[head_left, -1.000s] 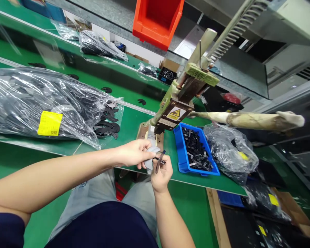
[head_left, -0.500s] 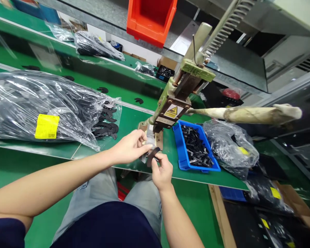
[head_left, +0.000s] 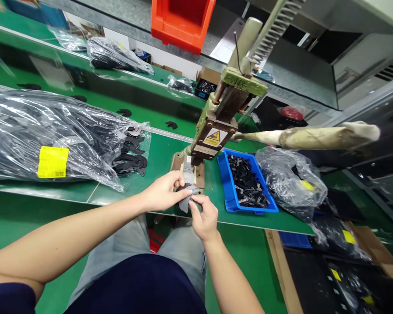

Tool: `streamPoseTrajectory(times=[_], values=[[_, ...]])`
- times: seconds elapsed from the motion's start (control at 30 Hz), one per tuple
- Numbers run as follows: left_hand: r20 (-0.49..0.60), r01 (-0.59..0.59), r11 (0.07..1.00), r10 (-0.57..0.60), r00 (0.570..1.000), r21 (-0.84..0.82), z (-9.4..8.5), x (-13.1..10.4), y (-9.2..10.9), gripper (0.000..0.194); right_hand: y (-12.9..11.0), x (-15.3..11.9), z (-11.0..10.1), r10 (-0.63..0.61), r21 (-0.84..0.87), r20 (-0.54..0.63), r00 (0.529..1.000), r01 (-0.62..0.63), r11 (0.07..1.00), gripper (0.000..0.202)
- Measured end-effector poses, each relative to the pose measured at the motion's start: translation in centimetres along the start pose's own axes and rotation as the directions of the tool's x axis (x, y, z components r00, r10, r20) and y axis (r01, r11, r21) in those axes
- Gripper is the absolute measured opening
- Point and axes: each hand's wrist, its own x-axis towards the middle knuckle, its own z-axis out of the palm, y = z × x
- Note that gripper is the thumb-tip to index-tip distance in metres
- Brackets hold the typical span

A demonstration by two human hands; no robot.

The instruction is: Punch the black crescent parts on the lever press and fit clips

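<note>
head view: the left hand (head_left: pixel 165 189) is closed on a curved grey piece (head_left: pixel 185 204), thumb laid across it; the right hand (head_left: pixel 205 218) pinches the same piece at its near right side, between thumb and finger. a darker curved edge shows under the left fingers, and whether it belongs to a second piece cannot be told. the piece is held near the front edge of the green table (head_left: pixel 160 152), just before the base of a press (head_left: pixel 221 124). the press carries a yellow warning label (head_left: pixel 214 137), and its lever (head_left: pixel 301 137) juts out to the right.

right of the press, a blue bin (head_left: pixel 224 179) holds small black parts (head_left: pixel 247 181), with a clear bag (head_left: pixel 288 179) beside it. to the left lies a large bag (head_left: pixel 75 126), dark curved pieces (head_left: pixel 129 163) at its mouth. above, a red bin (head_left: pixel 183 32) sits at the shelf (head_left: pixel 118 19).
</note>
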Motion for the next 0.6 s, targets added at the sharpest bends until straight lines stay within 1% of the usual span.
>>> streamPoseTrajectory(times=[0.03,0.07,0.13,0.17,0.2,0.23,0.33,0.4,0.43,0.47,0.53,0.57,0.6], values=[[0.020,0.023,0.997,-0.021,1.000,-0.078,0.1,0.0,-0.2,0.036,0.0,-0.1,-0.2,0.027,0.014,0.002,1.000,-0.027,1.000,0.013],[0.082,0.067,0.984,-0.054,0.995,-0.166,0.2,0.0,-0.3,0.039,-0.1,-0.2,-0.4,0.055,0.029,0.011,0.998,-0.055,0.998,0.013],[0.253,0.180,0.936,-0.104,0.962,-0.301,0.4,0.1,-0.4,0.040,-0.3,-0.2,-0.9,0.117,0.063,0.051,0.992,-0.120,0.991,0.014],[0.312,0.218,0.916,-0.110,0.944,-0.336,0.5,0.1,-0.5,0.040,-0.6,-0.2,-1.1,0.153,0.081,0.075,0.985,-0.159,0.984,0.015],[0.338,0.234,0.904,-0.108,0.935,-0.357,0.7,0.1,-0.5,0.040,-0.8,-0.2,-1.3,0.190,0.099,0.098,0.977,-0.200,0.975,0.016],[0.339,0.233,0.900,-0.103,0.935,-0.369,1.0,0.2,-0.5,0.039,-1.0,-0.1,-1.5,0.228,0.114,0.118,0.967,-0.241,0.964,0.018],[0.303,0.207,0.899,-0.088,0.949,-0.386,1.7,0.3,-0.9,0.039,-1.5,0.5,-2.2,0.316,0.132,0.158,0.935,-0.338,0.932,0.021],[0.285,0.201,0.913,-0.099,0.953,-0.356,1.8,0.5,-1.8,0.040,-1.4,1.3,-2.9,0.350,0.110,0.167,0.922,-0.371,0.922,0.021],[0.254,0.186,0.931,-0.106,0.961,-0.316,1.7,0.6,-2.5,0.040,-1.2,1.9,-3.4,0.363,0.090,0.163,0.917,-0.381,0.920,0.021],[0.203,0.159,0.953,-0.108,0.973,-0.257,1.4,0.6,-3.3,0.040,-0.8,2.6,-4.0,0.374,0.065,0.154,0.915,-0.387,0.920,0.021],[0.046,0.080,0.992,-0.076,0.996,-0.099,0.6,0.8,-5.1,0.040,0.2,4.3,-5.3,0.389,0.001,0.129,0.912,-0.392,0.920,0.019],[-0.029,0.051,0.999,-0.051,0.998,-0.014,0.1,0.8,-6.1,0.041,0.8,5.4,-6.0,0.392,-0.039,0.118,0.912,-0.391,0.920,0.019],[-0.079,0.040,0.998,-0.036,0.996,0.057,-0.4,0.7,-7.0,0.042,1.6,6.6,-6.7,0.395,-0.084,0.108,0.913,-0.387,0.918,0.019]])
